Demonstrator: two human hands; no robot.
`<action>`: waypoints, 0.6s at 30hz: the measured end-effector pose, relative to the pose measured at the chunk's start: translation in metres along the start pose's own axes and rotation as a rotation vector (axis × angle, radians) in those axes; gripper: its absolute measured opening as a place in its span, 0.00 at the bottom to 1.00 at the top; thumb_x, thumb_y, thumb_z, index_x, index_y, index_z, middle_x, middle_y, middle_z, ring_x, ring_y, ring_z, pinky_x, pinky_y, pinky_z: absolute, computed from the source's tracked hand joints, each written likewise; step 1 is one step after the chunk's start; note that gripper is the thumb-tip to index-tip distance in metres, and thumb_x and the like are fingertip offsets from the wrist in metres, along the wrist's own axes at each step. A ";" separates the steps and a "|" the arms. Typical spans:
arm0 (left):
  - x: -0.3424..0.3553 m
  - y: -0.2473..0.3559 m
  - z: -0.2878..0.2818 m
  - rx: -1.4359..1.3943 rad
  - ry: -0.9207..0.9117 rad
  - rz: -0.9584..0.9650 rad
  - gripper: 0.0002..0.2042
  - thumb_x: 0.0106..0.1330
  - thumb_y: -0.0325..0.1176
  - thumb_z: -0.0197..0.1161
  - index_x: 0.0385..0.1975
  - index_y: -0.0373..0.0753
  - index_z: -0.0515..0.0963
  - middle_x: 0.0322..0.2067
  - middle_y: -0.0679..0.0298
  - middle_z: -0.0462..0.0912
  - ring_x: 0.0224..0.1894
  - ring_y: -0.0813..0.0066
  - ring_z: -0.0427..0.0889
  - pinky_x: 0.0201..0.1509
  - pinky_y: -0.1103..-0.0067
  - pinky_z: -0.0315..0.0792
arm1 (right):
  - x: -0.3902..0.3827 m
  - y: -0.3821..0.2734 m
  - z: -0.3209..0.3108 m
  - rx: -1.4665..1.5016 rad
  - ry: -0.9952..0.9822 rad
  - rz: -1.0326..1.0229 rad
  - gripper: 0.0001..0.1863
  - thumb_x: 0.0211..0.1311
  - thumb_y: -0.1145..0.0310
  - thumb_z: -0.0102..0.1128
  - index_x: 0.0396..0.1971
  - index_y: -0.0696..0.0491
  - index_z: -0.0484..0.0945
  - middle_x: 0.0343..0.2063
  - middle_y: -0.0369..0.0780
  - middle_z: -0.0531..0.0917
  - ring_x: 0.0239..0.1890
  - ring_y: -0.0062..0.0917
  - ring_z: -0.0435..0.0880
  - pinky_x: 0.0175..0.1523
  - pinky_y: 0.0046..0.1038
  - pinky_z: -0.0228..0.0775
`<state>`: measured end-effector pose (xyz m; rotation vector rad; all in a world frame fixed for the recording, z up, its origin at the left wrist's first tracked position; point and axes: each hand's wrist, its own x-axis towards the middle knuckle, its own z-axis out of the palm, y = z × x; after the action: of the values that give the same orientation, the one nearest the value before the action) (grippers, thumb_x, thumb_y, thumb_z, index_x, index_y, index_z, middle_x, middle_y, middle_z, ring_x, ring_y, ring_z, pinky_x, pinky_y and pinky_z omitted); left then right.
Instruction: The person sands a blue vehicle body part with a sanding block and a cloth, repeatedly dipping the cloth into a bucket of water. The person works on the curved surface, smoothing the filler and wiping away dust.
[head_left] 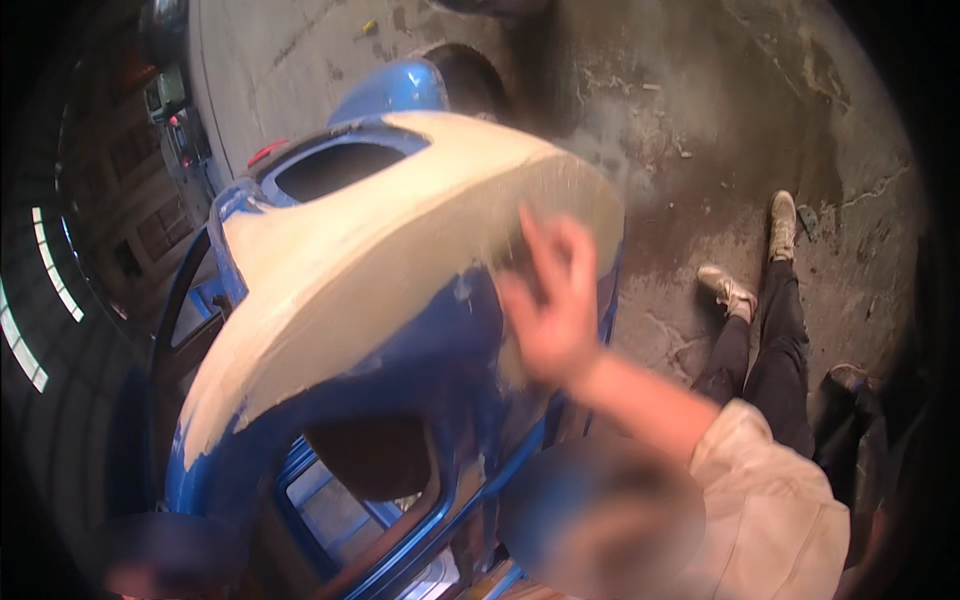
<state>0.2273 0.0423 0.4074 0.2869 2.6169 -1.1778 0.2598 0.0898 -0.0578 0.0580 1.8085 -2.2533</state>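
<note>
A blue car body (400, 350) with its curved flank coated in beige filler (330, 240) fills the middle of the view. My right hand (555, 300) reaches in from the lower right and lies over the filler's right part, near the edge with the blue paint. Its fingers and thumb are spread and somewhat smeared by motion. A darker patch shows between thumb and forefinger; no held tool can be made out. Whether the fingertips press on the surface is hard to tell. My left hand does not show.
Window openings (345, 170) cut through the body at the far left and below. Cracked, stained concrete floor (680, 90) lies beyond, with small debris. Feet in light shoes (780, 225) stand at right, beside another dark-trousered leg (855, 430). Round blurred patches hide parts below.
</note>
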 end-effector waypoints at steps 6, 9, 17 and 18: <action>0.009 -0.003 0.000 -0.015 0.005 0.002 0.17 0.62 0.40 0.78 0.25 0.38 0.76 0.35 0.49 0.83 0.35 0.48 0.83 0.40 0.61 0.77 | -0.025 0.010 -0.005 -0.077 0.013 -0.029 0.34 0.64 0.60 0.70 0.70 0.51 0.74 0.54 0.49 0.69 0.54 0.40 0.70 0.62 0.38 0.66; -0.002 0.002 0.004 0.080 0.029 -0.025 0.17 0.61 0.39 0.79 0.25 0.38 0.76 0.35 0.48 0.83 0.36 0.48 0.83 0.41 0.60 0.77 | 0.087 0.004 0.008 0.020 0.029 0.028 0.33 0.65 0.61 0.69 0.69 0.52 0.74 0.54 0.49 0.70 0.53 0.40 0.71 0.62 0.36 0.66; 0.005 0.000 -0.003 -0.015 -0.012 -0.023 0.17 0.61 0.39 0.79 0.24 0.38 0.75 0.35 0.48 0.83 0.36 0.48 0.83 0.40 0.61 0.76 | -0.068 0.010 -0.004 -0.024 -0.021 -0.125 0.33 0.62 0.58 0.71 0.67 0.51 0.77 0.56 0.51 0.69 0.55 0.43 0.71 0.64 0.41 0.65; 0.008 0.001 0.001 -0.008 0.009 -0.012 0.17 0.61 0.39 0.78 0.25 0.38 0.75 0.35 0.48 0.83 0.36 0.48 0.83 0.40 0.61 0.76 | -0.027 0.018 0.000 -0.073 0.032 -0.042 0.32 0.65 0.58 0.69 0.67 0.51 0.77 0.55 0.51 0.69 0.55 0.43 0.71 0.64 0.41 0.65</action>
<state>0.2205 0.0429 0.4035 0.2761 2.6344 -1.1726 0.2892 0.0913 -0.0698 0.0430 1.9243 -2.2235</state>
